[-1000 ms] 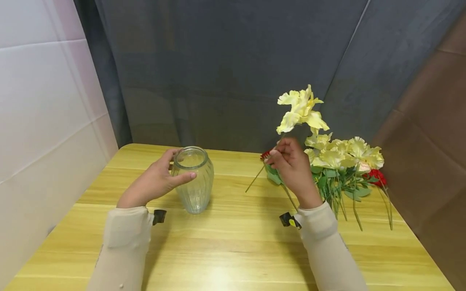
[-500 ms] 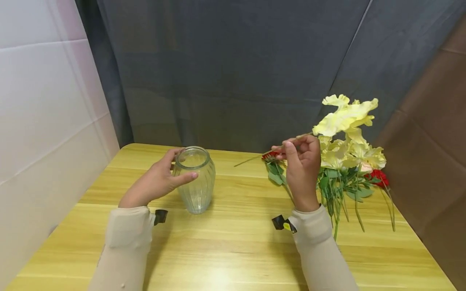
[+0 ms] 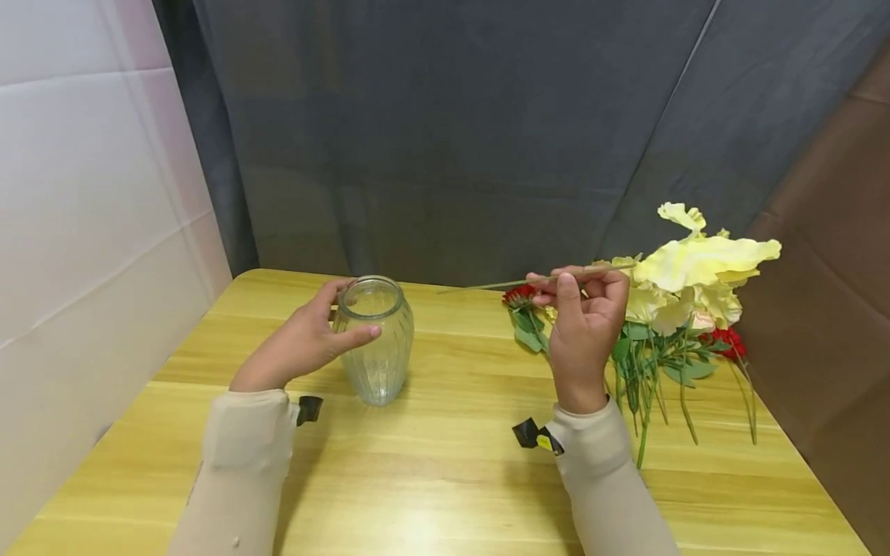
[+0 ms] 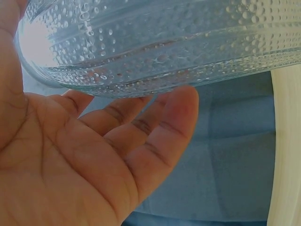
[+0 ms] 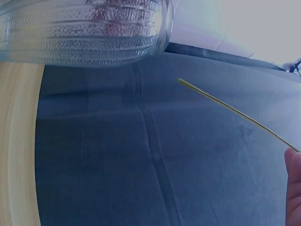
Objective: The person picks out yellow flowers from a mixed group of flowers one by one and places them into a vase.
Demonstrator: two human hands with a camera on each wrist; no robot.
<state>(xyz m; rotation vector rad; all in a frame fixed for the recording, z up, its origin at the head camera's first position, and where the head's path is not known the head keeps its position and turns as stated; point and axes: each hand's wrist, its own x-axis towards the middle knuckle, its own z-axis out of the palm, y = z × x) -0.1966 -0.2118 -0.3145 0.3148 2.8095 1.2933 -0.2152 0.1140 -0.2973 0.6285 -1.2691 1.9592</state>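
Two hands are working: the left hand (image 3: 295,347) is cupping the vase (image 3: 375,340). The right hand (image 3: 584,320) is pinching a flower (image 3: 695,259), its stem lying level, tip pointing left toward the vase.

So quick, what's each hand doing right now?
Left hand: curled round the glass vase.
Right hand: pinches the yellow flower by its stem.

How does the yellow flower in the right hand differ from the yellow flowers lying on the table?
The held yellow flower is up in the air, pinched by the right hand, its stem roughly level and pointing toward the glass vase. The yellow flowers on the table lie flat in a bunch among green leaves and red blooms, touched by neither hand. The held one is single with a bare stem; the others are clustered. Both share pale yellow ruffled petals.
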